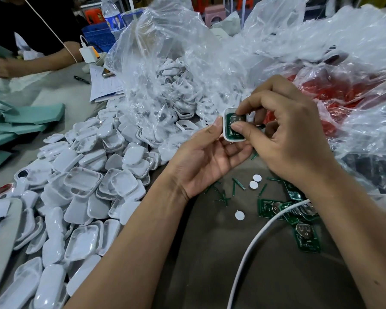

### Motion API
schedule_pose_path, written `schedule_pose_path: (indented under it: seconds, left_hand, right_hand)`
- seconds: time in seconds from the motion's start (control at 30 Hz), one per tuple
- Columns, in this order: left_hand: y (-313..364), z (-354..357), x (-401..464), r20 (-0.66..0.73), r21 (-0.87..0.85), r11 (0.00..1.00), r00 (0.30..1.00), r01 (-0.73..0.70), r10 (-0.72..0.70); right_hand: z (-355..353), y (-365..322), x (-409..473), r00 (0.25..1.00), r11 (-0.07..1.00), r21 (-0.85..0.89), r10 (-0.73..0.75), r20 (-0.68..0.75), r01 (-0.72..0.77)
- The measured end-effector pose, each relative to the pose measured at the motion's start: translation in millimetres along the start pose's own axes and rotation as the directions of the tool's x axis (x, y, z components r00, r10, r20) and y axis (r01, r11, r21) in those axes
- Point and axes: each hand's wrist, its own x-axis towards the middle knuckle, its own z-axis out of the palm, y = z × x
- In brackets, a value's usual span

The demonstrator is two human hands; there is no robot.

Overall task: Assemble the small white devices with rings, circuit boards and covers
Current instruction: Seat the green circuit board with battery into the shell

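Left hand (210,157), palm up, cradled white shell (234,126) at its fingertips; thumb clamped against shell's left edge, probably to steady it. Right hand (292,139), from three o'clock, pinched down on green board (233,124) inside shell, thumb and forefinger curled onto its face. Judged as seating board into shell; cover not yet on. Whether a ring was already fitted: cannot tell.

Nearest, at six o'clock, bare grey table (210,253). White cable (254,241) curved across it toward four o'clock. Spare boards (305,237) lay at four o'clock, just under right forearm, likely kept there for quick reach. Small white discs (254,181) and thin green offcuts (239,184) scattered directly below hands.

From seven to ten o'clock, sprawling heap of white covers (87,186), mostly hollow side up, within easy reach of left hand.

Further out, at twelve o'clock, clear plastic bag (165,63) spilled more white shells toward hands. At two o'clock, another clear bag held red parts (334,94); too blurred to identify. Papers (103,85) and pen (81,79) lay at eleven o'clock. Beyond, charger block (88,54), water bottle (112,16), and another person's arm (31,63) at ten o'clock.
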Motion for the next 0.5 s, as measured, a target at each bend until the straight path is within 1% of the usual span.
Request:
schedule_pose_path:
  seconds: [0.2,0.5]
  left_hand:
    - [-0.8,0.0,0.0,-0.022,-0.005,1.000,1.000,-0.009,0.009]
    - [0.6,2.7,-0.6,0.012,0.009,1.000,1.000,-0.020,0.020]
  right_hand:
    - [-1.1,-0.8,0.2,1.000,1.000,0.006,0.001,-0.010,-0.001]
    - [-1.0,-0.7,0.6,0.999,0.999,0.003,-0.045,-0.029,0.045]
